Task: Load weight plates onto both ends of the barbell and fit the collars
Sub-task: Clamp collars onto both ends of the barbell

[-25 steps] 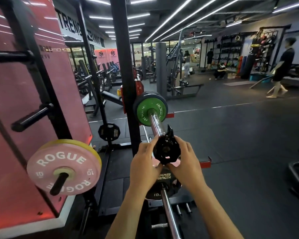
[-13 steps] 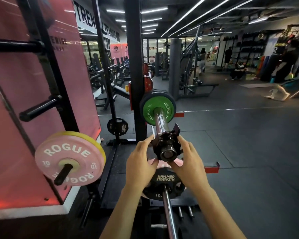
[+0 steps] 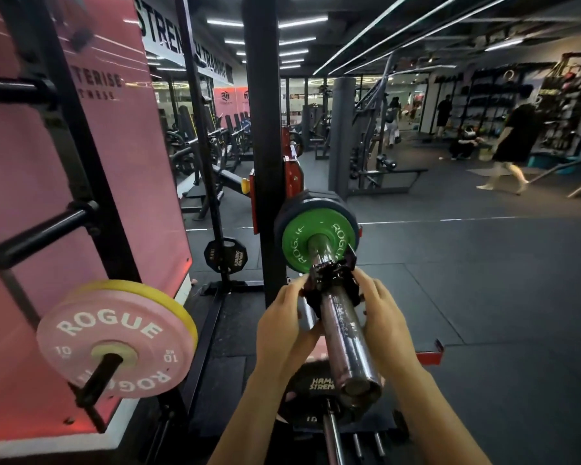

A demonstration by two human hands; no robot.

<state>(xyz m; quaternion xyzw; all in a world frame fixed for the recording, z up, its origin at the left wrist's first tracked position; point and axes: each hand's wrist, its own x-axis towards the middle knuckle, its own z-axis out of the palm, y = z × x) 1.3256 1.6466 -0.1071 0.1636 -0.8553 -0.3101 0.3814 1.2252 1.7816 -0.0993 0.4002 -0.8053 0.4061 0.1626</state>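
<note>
One barbell sleeve (image 3: 344,333), end toward camera

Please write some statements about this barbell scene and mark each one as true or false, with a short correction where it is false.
1. Both hands, left hand and right hand, hold the black collar on the barbell sleeve. True.
2. The collar already touches the green plate. False: bare sleeve shows between them.
3. The green plate reads ROGUE. True.
4. The pink plate is loaded on the barbell. False: it hangs on a storage peg at the left.
5. The end of the sleeve is covered by a hand. False: it is bare.
</note>
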